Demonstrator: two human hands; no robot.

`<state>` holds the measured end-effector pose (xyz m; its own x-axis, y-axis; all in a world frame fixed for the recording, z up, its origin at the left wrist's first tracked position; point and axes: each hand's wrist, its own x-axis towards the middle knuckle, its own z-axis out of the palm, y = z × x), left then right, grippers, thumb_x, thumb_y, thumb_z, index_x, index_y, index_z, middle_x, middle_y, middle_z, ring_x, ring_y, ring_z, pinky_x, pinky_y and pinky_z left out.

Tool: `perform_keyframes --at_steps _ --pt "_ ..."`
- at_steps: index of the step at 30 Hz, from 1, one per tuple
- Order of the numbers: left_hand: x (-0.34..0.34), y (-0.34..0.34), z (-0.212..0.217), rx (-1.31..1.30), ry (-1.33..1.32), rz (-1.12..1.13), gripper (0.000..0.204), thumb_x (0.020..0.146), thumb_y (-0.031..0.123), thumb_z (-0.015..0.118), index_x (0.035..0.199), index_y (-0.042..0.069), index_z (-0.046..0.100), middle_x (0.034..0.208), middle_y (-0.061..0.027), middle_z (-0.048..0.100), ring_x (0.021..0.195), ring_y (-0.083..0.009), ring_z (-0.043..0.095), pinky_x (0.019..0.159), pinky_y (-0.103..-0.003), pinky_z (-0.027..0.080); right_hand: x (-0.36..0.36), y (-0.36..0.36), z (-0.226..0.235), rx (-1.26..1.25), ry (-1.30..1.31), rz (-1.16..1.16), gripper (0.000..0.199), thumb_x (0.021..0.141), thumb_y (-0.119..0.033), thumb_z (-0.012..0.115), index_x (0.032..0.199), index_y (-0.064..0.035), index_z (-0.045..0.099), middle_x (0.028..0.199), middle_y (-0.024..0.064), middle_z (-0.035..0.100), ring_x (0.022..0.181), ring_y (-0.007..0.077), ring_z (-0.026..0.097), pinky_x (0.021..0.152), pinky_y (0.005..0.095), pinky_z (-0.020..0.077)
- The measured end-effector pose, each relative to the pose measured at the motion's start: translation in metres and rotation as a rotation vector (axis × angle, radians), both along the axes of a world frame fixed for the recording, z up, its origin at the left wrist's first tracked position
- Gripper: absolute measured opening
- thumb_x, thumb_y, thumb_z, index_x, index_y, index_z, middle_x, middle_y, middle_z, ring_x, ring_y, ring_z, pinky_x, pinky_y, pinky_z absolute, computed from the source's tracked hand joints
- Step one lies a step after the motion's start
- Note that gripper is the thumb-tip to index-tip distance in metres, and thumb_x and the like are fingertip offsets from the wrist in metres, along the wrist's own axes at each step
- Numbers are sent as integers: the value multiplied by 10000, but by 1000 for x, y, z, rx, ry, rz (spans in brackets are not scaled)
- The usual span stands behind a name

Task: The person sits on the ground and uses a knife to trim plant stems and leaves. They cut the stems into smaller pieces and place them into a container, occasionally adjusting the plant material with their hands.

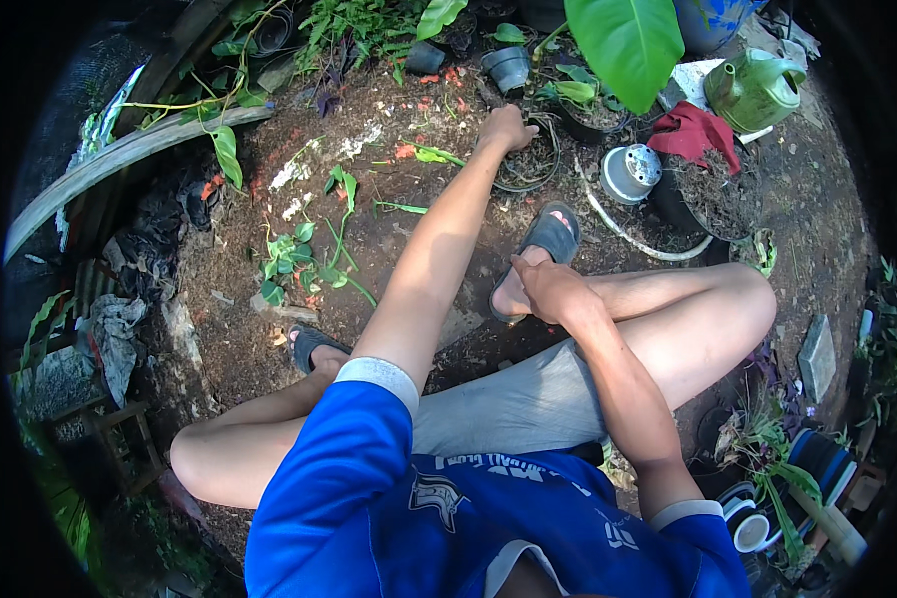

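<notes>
My left hand (508,130) reaches far out to a round dark plant pot (556,164) holding soil and dry stems. Its fingers curl at the pot's upper left edge and look closed on the rim; the fingertips are hidden. Nearer to me, my right hand (553,289) hangs over my right foot beside the dark sandal (553,239). It holds nothing that I can see, and its fingers are loosely stretched. A cut green stem (439,154) lies just left of the pot.
Right of the pot stand a white pot (630,174), a large black pot (683,204) with a red cloth (695,135), and a green watering can (754,90). Leafy cuttings (289,257) lie on the soil at left. A curved wooden edge (120,174) runs along the far left.
</notes>
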<state>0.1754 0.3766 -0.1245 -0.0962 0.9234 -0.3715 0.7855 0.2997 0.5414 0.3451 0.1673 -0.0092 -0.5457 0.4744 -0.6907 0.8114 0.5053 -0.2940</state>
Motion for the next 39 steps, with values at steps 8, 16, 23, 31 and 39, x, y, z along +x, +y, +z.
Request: perform_keyframes --at_steps 8,16,23,31,39 --pt "-36 -26 -5 108 -190 -64 646 840 494 839 1212 -11 682 1170 -237 738 1126 -338 716 975 -422 546 -24 -3 11 -67 -17 41 843 803 41 651 1597 -11 372 1099 264 735 1007 408 736 878 450 580" --pt "-135 -136 139 480 -619 356 521 979 392 743 1280 -12 608 925 -95 740 835 -164 729 772 -324 576 -47 -19 11 17 -72 156 867 776 -15 738 1573 -6 397 1101 227 755 1031 376 745 825 436 599" --pt "-190 -362 342 1065 -1594 -1251 533 1100 428 533 665 131 615 569 56 496 545 -81 570 1123 -724 373 -67 -34 20 26 -120 305 886 758 -17 785 1559 7 406 1143 202 761 1047 362 753 798 425 624" --pt "-151 -515 380 1606 -1307 -1103 352 939 203 510 610 130 614 550 30 583 544 -28 547 1138 -281 398 -80 -67 32 182 -46 365 658 916 -167 645 1548 -102 471 1037 260 752 1001 418 733 875 498 579" --pt "-140 -577 356 1805 -1147 -853 346 944 208 520 617 154 619 540 55 579 532 -8 545 1110 -274 391 -98 -84 49 254 -55 480 631 937 -163 659 1541 -117 478 1014 232 755 966 425 724 852 510 576"
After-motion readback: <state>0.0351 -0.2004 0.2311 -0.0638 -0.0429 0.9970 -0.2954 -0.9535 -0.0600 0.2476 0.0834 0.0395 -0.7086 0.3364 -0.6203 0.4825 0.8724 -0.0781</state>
